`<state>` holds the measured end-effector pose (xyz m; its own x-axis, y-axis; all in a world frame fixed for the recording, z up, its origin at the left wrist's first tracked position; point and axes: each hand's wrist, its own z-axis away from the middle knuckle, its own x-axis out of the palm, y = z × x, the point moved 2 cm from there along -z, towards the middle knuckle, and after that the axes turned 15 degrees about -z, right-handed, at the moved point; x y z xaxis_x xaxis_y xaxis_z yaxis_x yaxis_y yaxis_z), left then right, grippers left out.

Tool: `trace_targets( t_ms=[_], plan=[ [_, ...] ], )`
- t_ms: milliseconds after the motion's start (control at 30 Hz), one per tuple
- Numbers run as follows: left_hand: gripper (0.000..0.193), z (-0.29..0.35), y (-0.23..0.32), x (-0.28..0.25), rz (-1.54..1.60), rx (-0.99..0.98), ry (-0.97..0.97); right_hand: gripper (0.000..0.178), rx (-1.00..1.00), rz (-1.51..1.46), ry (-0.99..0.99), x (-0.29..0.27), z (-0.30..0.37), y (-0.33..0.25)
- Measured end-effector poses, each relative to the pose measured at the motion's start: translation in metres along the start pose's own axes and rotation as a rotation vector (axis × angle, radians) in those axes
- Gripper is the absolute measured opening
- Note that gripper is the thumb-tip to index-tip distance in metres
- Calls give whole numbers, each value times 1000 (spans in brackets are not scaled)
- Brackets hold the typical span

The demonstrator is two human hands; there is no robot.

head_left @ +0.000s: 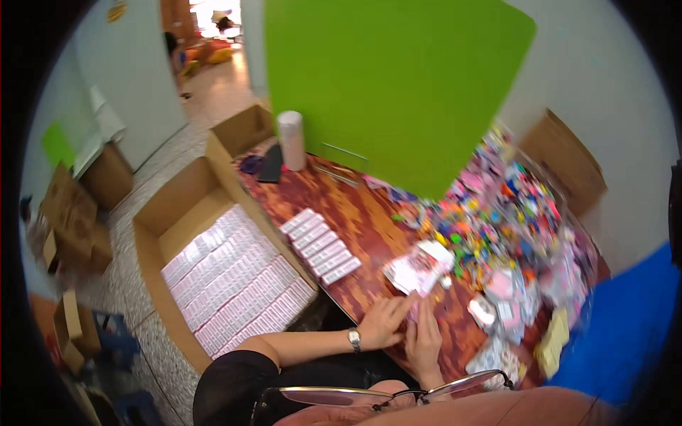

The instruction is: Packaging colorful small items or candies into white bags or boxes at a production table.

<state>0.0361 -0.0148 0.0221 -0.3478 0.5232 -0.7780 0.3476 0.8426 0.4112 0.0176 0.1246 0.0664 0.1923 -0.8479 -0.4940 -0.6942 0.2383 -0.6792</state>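
My left hand [383, 321] and my right hand [425, 332] come together over the near edge of the red-brown patterned table [376, 227]. Between their bent fingers is a small pinkish-purple thing [413, 314], mostly covered, so its kind cannot be made out. Just beyond the fingertips lies a loose pile of white and pink printed pieces [420, 268]. To the left, several slim pink-and-white boxes [321, 245] lie side by side in a row. A large open carton [186, 186] beside the table holds rows of similar boxes.
A heap of small colourful pieces [497, 220] covers the table's right side, with clear plastic bags [501, 302] nearer me. A tall green panel [383, 85] rises behind the table. A pale cylindrical bottle [291, 142] stands at the far left corner. Cartons [74, 213] sit on the floor leftward.
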Motion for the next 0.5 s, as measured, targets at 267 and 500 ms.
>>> trace_targets(
  t_ms=[267, 500],
  plan=[
    [102, 19, -4, -26, -86, -86, 117, 40, -1, -52, -64, 26, 0, -2],
    [102, 20, -7, -34, -167, -153, 52, 40, 42, -90, -55, 38, -1, 6]
  ],
)
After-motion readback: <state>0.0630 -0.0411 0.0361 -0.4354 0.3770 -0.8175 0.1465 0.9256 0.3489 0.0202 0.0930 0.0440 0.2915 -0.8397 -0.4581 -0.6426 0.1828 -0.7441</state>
